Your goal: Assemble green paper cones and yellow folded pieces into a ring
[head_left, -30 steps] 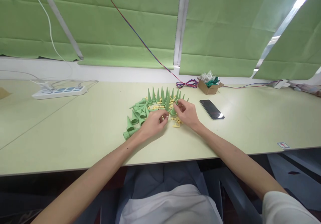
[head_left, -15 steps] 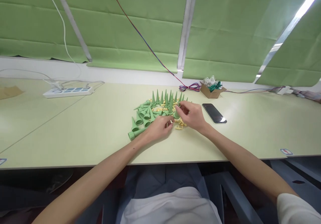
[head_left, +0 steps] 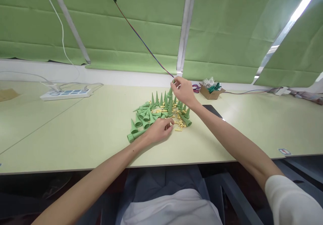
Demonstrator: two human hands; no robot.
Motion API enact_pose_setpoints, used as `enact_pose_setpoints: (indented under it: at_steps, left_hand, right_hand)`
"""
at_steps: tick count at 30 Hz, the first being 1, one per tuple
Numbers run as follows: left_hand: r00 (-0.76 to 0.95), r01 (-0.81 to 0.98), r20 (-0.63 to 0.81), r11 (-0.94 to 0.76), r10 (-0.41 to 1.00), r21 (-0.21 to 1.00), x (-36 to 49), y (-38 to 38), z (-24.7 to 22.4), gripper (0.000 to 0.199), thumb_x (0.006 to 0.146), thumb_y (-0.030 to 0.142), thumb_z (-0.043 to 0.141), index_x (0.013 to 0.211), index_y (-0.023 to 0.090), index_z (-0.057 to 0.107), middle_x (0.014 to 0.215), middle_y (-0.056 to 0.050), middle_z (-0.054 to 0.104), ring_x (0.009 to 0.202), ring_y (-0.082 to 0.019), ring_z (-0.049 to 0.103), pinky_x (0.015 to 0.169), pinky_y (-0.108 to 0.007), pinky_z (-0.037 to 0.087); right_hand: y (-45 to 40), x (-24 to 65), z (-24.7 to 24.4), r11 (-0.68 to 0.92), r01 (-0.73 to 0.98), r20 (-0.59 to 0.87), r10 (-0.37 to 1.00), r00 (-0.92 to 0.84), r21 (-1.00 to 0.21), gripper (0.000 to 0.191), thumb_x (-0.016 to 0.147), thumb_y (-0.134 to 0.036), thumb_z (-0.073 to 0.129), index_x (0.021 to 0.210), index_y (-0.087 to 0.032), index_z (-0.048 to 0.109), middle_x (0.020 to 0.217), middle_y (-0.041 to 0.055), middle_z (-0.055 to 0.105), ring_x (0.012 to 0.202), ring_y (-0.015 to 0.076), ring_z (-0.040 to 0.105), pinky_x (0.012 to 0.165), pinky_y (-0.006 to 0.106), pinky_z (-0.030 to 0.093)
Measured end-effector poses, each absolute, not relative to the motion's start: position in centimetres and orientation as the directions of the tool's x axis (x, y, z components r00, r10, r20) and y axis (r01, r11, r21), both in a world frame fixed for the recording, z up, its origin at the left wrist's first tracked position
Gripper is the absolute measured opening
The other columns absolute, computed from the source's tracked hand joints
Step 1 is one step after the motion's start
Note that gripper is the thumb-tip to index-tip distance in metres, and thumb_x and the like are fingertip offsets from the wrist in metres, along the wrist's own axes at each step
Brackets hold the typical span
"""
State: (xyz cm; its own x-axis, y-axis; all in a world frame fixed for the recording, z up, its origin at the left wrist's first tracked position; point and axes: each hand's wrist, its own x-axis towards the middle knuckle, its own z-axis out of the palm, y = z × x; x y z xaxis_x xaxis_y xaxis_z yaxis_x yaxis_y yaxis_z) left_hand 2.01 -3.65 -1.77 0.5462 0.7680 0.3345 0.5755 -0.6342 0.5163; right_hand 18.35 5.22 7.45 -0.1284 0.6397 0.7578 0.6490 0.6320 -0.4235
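My right hand [head_left: 183, 90] pinches a green cone [head_left: 170, 92] near its tip, seemingly above the upright cones [head_left: 152, 101]; clearing them calls for steadiness. My left hand [head_left: 158, 130] curls near yellow pieces [head_left: 178, 129], contents unclear.

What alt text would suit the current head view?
The right hand holds a green cone above other upright green cones; the left hand rests beside fallen cones and small yellow pieces on a pale table.

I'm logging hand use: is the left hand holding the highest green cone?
No, the right hand holds that green cone near its tip, while the left hand is low beside the yellow pieces.
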Motion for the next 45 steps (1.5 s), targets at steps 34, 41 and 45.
enact_pose_setpoints:
  at_steps: [34, 41, 45]
  left_hand:
    - [0.578, 0.593, 0.306, -0.647, 0.756, 0.479, 2.0, -3.8, -1.8, 0.021, 0.092, 0.024, 0.049, 0.094, 0.017, 0.068, 0.063, 0.0, 0.061, 0.057, -0.014, 0.053, 0.056, -0.026, 0.034]
    - [0.58, 0.587, 0.3, -0.644, 0.757, 0.49, 2.0, -3.8, -1.8, 0.02, 0.091, 0.023, 0.049, 0.093, 0.018, 0.068, 0.064, 0.0, 0.062, 0.057, -0.013, 0.053, 0.056, -0.026, 0.033]
    - [0.576, 0.596, 0.297, -0.64, 0.761, 0.485, 2.0, -3.8, -1.8, 0.019, 0.092, 0.023, 0.049, 0.092, 0.018, 0.067, 0.062, 0.0, 0.061, 0.056, -0.013, 0.052, 0.055, -0.026, 0.033]
  right_hand:
    - [10.1, 17.2, 6.1, 0.469, 0.762, 0.503, 0.836, -0.22, -0.446, 0.022, 0.087, -0.018, 0.052, 0.065, -0.02, 0.054, 0.065, 0.0051, 0.059, 0.068, 0.0189, 0.054, 0.069, 0.03, 0.041]
    - [10.4, 17.1, 6.0, 0.476, 0.795, 0.508, 0.823, -0.253, -0.376, 0.022, 0.09, -0.019, 0.05, 0.068, -0.019, 0.054, 0.069, 0.0062, 0.061, 0.071, 0.0196, 0.053, 0.077, 0.032, 0.042]
    - [10.4, 17.0, 5.6, 0.465, 0.79, 0.501, 0.833, -0.236, -0.4, 0.02, 0.091, -0.019, 0.048, 0.073, -0.019, 0.056, 0.074, 0.0077, 0.063, 0.074, 0.0207, 0.055, 0.08, 0.033, 0.042]
